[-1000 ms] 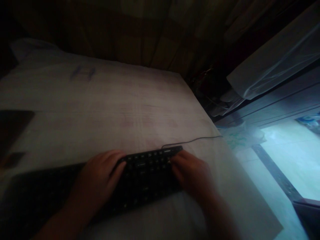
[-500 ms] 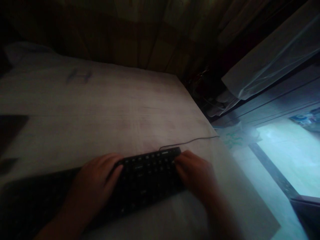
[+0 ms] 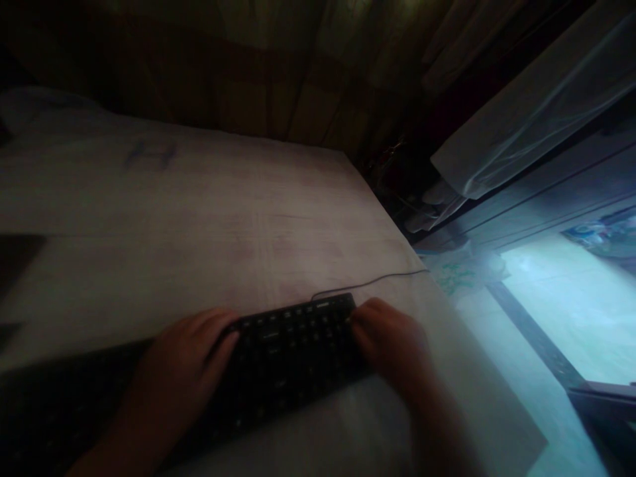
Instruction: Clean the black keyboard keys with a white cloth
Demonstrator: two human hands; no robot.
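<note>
A black keyboard lies slanted across the near part of a pale tabletop. My left hand is laid over its middle, closed, with the fingers at the far edge and the thumb above the keys. At the keyboard's right end is my right hand, its fingers curled together beside the last keys. Whatever lies between those fingers, if anything, is hidden. From the keyboard's far edge a thin dark cable runs right to the table edge.
Dark curtains hang behind the table. A dark flat object lies at the left edge. Beyond the table's right edge are a translucent plastic bag with green print and a bright floor. A whitish covered roll-like shape juts in at upper right.
The whole view has shifted slightly, so the table and keyboard appear a little further left. My right hand has moved slightly right against the keyboard's end. My left hand stays on the keyboard.
</note>
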